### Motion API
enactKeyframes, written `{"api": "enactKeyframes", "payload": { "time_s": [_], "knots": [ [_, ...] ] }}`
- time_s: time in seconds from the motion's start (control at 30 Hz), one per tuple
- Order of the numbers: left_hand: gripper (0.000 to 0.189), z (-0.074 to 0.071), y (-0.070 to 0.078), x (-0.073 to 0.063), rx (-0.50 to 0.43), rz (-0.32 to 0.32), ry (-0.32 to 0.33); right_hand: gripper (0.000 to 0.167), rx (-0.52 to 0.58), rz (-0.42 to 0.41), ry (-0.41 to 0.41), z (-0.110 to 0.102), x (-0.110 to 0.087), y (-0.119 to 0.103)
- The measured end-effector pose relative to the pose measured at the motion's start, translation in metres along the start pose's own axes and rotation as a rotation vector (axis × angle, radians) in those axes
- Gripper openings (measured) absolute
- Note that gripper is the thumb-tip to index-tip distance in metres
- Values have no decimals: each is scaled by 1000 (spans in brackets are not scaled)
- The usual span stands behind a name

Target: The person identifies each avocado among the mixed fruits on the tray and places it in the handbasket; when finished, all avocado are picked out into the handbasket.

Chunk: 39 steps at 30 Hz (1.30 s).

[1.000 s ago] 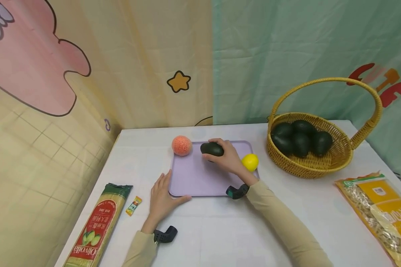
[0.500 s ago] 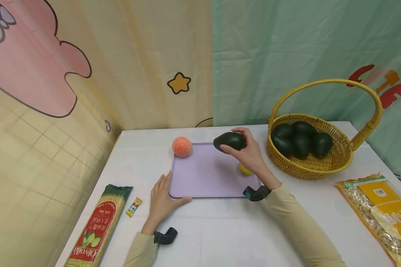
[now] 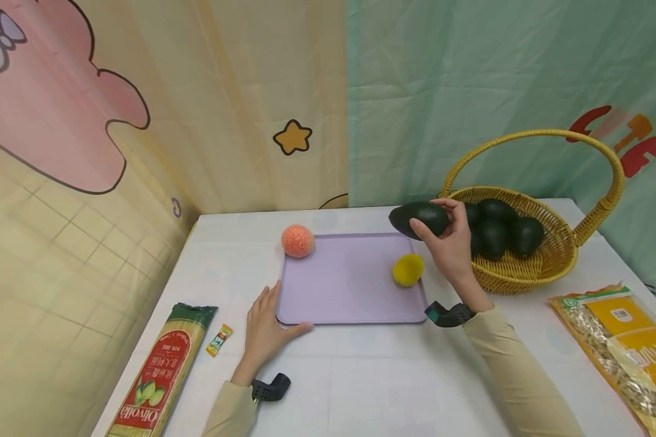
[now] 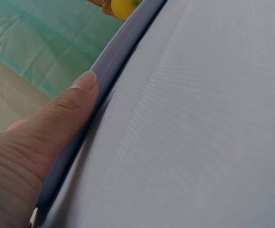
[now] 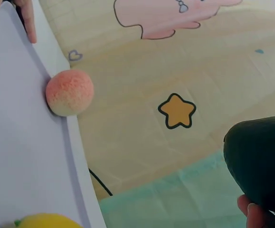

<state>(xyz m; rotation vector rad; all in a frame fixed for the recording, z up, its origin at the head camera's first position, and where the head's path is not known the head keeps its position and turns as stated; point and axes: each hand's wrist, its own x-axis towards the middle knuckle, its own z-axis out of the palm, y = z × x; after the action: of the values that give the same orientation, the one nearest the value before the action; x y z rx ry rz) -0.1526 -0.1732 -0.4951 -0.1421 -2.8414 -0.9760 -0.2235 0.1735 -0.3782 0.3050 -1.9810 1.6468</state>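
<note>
My right hand [image 3: 452, 243] grips a dark green avocado [image 3: 420, 219] between thumb and fingers, raised beyond the tray's right back corner and just left of the wicker basket [image 3: 505, 284]. In the right wrist view the avocado [image 5: 258, 161] fills the right edge, with fingertips under it. My left hand [image 3: 265, 328] lies at the near left corner of the lilac tray [image 3: 344, 285], fingers straight along its side. The left wrist view has the thumb [image 4: 75, 102] against the tray's rim. A pink peach [image 3: 297, 241] sits at the tray's back left corner, a yellow lemon [image 3: 407, 270] at its right side.
Several avocados [image 3: 493, 238] lie in the basket, whose tall handle [image 3: 536, 130] arches over it. A spaghetti pack [image 3: 161, 370] and a small sachet [image 3: 219, 339] are at the left. A yellow-orange bag [image 3: 625, 352] lies at the right. A curtain [image 3: 229, 121] hangs behind the table.
My right hand has lifted the avocado from the tray and carried it right, up to the basket's left side. The lemon is uncovered again. My left hand stays in place.
</note>
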Motion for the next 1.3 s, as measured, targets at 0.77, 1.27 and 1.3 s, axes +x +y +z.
{"api": "enactKeyframes", "payload": {
  "time_s": [0.77, 1.27, 1.3],
  "knots": [
    [117, -2, 2, -1, -22, -17, -27, 50, -364, 170, 50, -134, 22, 2],
    [116, -2, 2, 0, -18, -20, -29, 73, -663, 422, -393, -183, 41, 23],
    [116, -2, 2, 0, -17, -19, -28, 73, -679, 428, -427, -185, 42, 24]
  ]
}}
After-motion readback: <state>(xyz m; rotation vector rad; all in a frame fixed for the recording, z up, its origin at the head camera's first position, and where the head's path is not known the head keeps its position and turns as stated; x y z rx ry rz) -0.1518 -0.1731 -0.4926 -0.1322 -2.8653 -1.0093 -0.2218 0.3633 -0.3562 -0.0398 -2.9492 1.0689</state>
